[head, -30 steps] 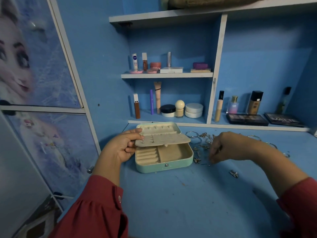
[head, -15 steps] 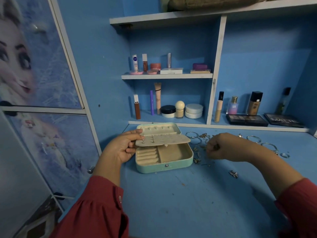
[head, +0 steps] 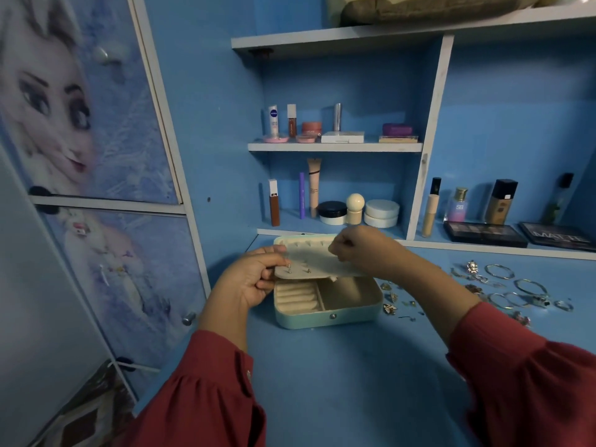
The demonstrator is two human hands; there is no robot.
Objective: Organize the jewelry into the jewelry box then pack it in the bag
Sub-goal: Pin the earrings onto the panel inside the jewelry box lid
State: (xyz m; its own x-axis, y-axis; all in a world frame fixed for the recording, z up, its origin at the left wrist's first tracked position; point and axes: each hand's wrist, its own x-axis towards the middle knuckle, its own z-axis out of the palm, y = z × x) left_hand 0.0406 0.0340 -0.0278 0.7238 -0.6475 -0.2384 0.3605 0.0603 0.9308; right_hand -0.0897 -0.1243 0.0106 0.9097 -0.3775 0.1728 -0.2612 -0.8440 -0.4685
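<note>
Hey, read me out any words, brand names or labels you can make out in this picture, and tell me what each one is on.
"NIVEA": on the white tube on the upper small shelf.
"SB": on the pink and blue bottle on the right shelf.
"MATTE": on the lid of the dark palette at far right.
Print on the red lip gloss, the beige tube and the dark foundation bottle is too small to read.

Bare blue desk (head: 338, 382) in front of jewelry box (head: 329, 312), between the sleeves, gives open passage. Right of box, loose jewelry (head: 503, 290) litters the surface. Behind, shelf w/ cosmetics (head: 335, 211) blocks; cabinet door (head: 122, 285) walls left side.
</note>
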